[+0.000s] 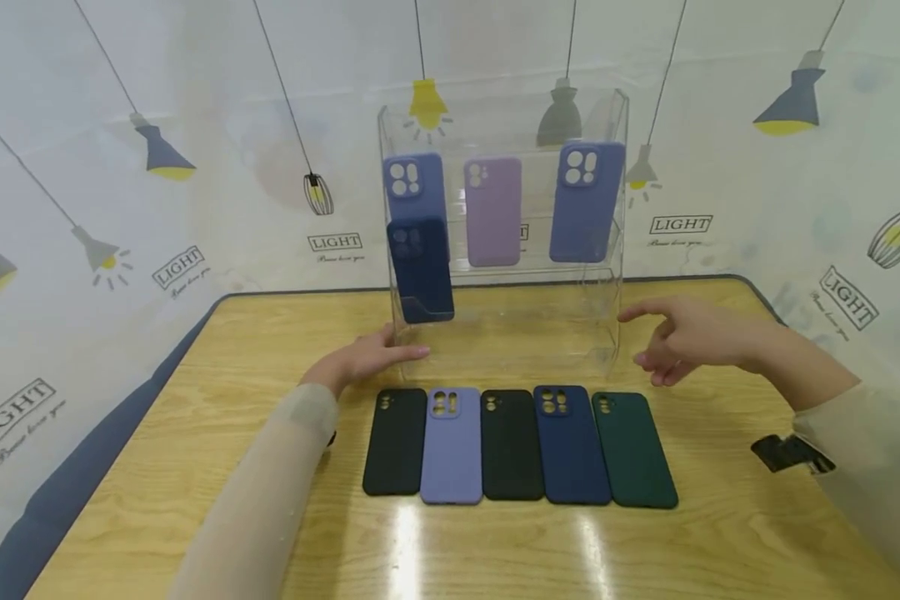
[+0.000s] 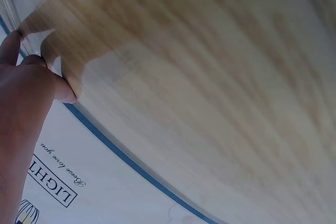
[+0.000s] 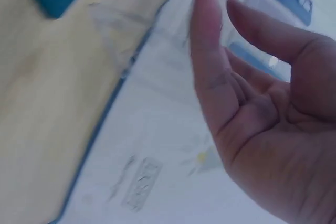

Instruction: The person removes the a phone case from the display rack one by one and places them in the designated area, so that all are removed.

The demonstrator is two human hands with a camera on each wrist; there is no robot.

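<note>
The left hand's (image 1: 369,354) fingers grip the clear rack's (image 1: 521,273) lower left edge; the right hand's (image 1: 693,333), forefinger outstretched, others loosely bent, hold nothing beside its right edge. Sleeved arms (image 1: 266,492) flank five phone cases (image 1: 512,450) on the tabletop (image 1: 157,533).

Pale-sleeved left arm (image 1: 262,487) stretched forward, left hand (image 1: 363,357) low, its thumb (image 1: 412,352) straight and pointing inward, pale-sleeved right arm (image 1: 858,450) angled in from the side, right hand (image 1: 678,335) palm inward, index finger (image 1: 645,309) extended, other fingers loosely bent
</note>
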